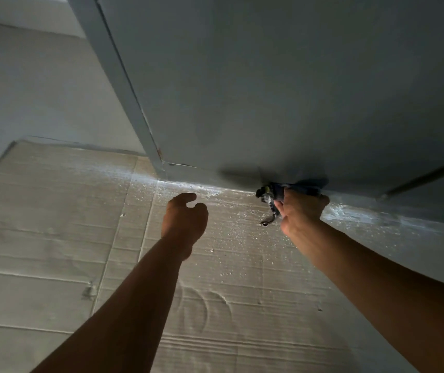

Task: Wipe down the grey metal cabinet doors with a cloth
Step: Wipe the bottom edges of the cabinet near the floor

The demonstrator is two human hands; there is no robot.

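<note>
Wiping the cabinet door's (282,90) bottom edge, the right hand (300,211) clutches a dark cloth (274,192); the left hand (184,216) hovers loosely curled, holding nothing; next, likely a sideways sweep.

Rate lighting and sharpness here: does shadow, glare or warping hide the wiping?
Head view: dim, forearms nearly silhouetted; a dark shadow lies on the cabinet door beside the cloth, whose detail is murky; brighter light catches the white dust; wide-angle bends straight edges.
</note>
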